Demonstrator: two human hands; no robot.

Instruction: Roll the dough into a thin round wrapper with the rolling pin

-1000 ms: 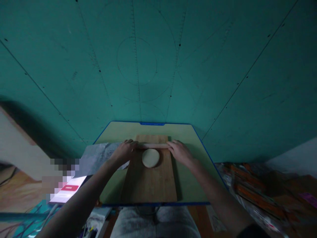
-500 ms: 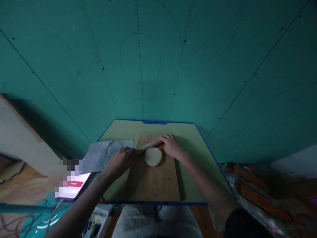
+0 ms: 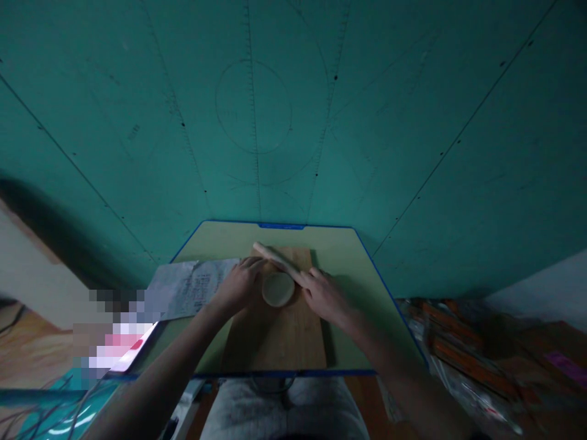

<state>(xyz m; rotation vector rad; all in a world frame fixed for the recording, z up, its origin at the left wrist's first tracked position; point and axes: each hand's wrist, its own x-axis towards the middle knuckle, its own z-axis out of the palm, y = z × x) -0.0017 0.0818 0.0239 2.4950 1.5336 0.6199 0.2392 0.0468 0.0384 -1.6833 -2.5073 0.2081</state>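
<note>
Holding the pin (image 3: pixel 279 260) slanted over the dough (image 3: pixel 277 289) at the board's (image 3: pixel 275 336) far end, my right hand (image 3: pixel 323 295) looks closed on it; left hand (image 3: pixel 241 282) rests beside the dough, its fingers' grip unclear. Uneven pressure could smear the dough or roll the pin off the surface (image 3: pixel 358 330).

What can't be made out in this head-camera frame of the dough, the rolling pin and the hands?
- Left hand: its fingertips meet the dough disc; dim light hides whether they press or grip.
- Rolling pin: its near end is covered by the right hand.
- Paper sheet: the print is too small to read.
- Screen: pixelated.
- Wooden board: the hands hide its middle.
</note>
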